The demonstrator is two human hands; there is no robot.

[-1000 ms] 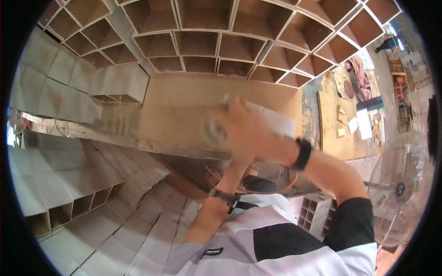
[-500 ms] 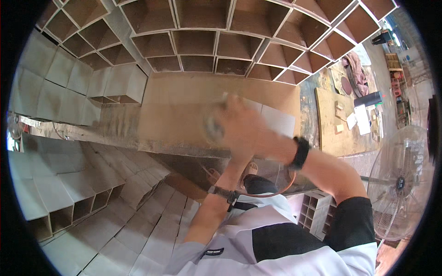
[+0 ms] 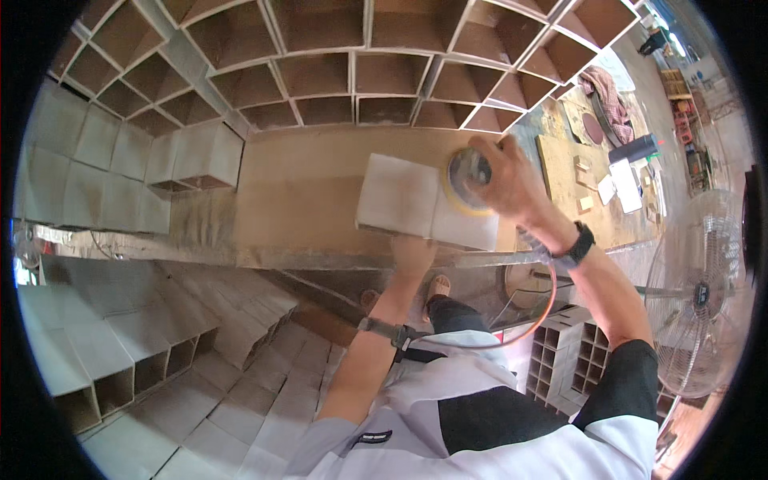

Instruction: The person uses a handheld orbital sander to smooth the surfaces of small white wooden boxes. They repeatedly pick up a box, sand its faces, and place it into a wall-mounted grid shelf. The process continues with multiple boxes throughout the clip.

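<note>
A white box with two side-by-side panels lies on the brown worktable, close to its near edge. My right hand is closed round a disc sander, whose round pad sits over the right part of the box's top. From below the right wrist an orange hose curves back toward my body. My left hand is at the near side of the box, seemingly touching it; its fingers are blurred and partly hidden.
Stacked open-fronted compartments line the back of the worktable. More white boxes pile up at the left. On the right are a wooden board with small blocks and papers, and a standing fan.
My right hand has moved right with the sander, uncovering the white box. My left hand has come down from beside the right hand to the box's near side.
</note>
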